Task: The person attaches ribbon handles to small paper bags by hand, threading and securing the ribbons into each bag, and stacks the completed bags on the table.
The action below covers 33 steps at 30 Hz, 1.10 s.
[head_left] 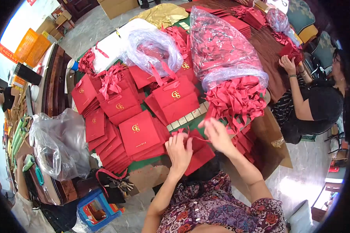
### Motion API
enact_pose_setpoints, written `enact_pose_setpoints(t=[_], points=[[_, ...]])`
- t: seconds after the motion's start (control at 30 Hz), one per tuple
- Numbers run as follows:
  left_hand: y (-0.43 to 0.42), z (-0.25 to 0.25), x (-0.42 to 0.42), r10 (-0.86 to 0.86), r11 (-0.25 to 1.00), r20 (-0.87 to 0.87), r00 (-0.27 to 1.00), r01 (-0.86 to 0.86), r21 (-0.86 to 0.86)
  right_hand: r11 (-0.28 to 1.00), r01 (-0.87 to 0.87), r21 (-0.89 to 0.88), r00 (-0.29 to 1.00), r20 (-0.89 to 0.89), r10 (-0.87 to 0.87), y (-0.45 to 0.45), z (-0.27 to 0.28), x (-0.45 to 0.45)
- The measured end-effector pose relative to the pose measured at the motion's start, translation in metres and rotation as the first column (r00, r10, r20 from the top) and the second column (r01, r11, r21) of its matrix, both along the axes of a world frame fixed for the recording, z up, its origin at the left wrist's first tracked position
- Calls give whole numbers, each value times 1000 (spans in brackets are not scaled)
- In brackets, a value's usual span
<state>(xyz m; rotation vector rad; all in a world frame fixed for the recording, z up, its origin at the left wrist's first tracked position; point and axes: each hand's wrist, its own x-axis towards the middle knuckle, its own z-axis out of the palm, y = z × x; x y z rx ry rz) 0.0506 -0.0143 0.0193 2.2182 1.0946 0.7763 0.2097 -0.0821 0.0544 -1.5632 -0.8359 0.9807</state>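
Note:
A red gift bag lies at the table edge, close to my body. My left hand is closed at the bag's upper left, its fingertips on a red ribbon. Up and to the right, my right hand pinches the ribbon, its fingertips partly blurred. Just beyond my right hand, a heap of loose red ribbons spills from the mouth of a clear plastic bag. Left of my left hand is a stack of red bags with gold lettering.
More red bags stand in piles across the table. A rolled plastic bag and a crumpled clear bag lie at the back and left. At right, a seated person handles red material. A blue plastic stool is below left.

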Motion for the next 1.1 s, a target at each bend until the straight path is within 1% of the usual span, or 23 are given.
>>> enact_pose_setpoints(t=[0.03,0.07,0.13,0.2,0.23,0.27,0.33,0.37,0.43,0.47,0.5,0.53,0.57,0.6,0.67,0.7,0.73,0.8,0.87,0.93,1.0,1.07,1.1], points=[[5,2,8,12,996,63,998,-18,90,999,-29,43,942,335,13,-5,10,-11],[7,4,12,21,983,127,992,-43,177,991,-127,44,836,542,83,-11,7,-16],[5,2,7,-7,992,110,994,-7,128,982,-190,10,698,705,128,-17,6,-34],[5,-6,-3,-92,978,49,995,100,-186,973,-232,-5,659,735,161,-17,3,-43],[10,2,-7,-151,875,168,974,211,-437,961,-275,-17,616,764,190,-17,0,-47],[14,-10,-13,-133,789,304,943,286,-544,959,-282,-17,619,761,195,-16,-1,-47],[15,-2,-13,146,496,469,871,346,-797,920,-388,-53,518,813,265,-12,-5,-49],[16,5,-15,150,496,464,873,339,-799,902,-424,-77,492,817,301,-13,-9,-50],[19,27,-18,313,311,463,829,370,-875,895,-430,-117,505,791,346,-18,-19,-51],[18,24,-20,319,314,461,828,366,-876,886,-435,-159,511,767,389,-20,-22,-50],[15,19,-23,264,440,493,829,351,-827,882,-443,-159,510,765,393,-21,-18,-48],[12,20,-24,206,557,515,832,333,-761,905,-408,-116,587,726,358,-22,-9,-45],[6,23,-24,208,582,510,835,313,-751,926,-371,-78,658,681,321,-22,-2,-42],[1,20,-25,181,628,520,835,309,-714,922,-380,-81,657,677,330,-20,3,-42],[-16,19,-25,190,678,480,857,239,-695,983,-166,79,878,466,111,-19,11,-42],[-25,15,-24,220,656,497,840,250,-712,990,-137,20,926,357,121,-20,14,-43],[-31,8,-24,187,656,498,847,269,-705,990,-143,14,925,357,129,-21,9,-46],[-44,3,-23,168,765,471,866,187,-617,978,-131,164,919,391,58,-22,-3,-52],[-45,3,-30,199,719,444,874,178,-672,971,-139,195,918,392,53,-22,-6,-58],[-38,14,-40,14,946,272,962,75,-316,998,-41,36,988,148,35,-23,-1,-62],[-25,19,-48,48,997,120,992,-40,-67,998,-44,33,982,188,37,-15,1,-60],[-13,23,-52,80,996,-60,995,-82,-28,986,-162,48,826,553,109,-9,-3,-56],[-9,22,-54,31,993,-145,989,-47,-110,988,-131,79,835,547,67,-6,-11,-59]])
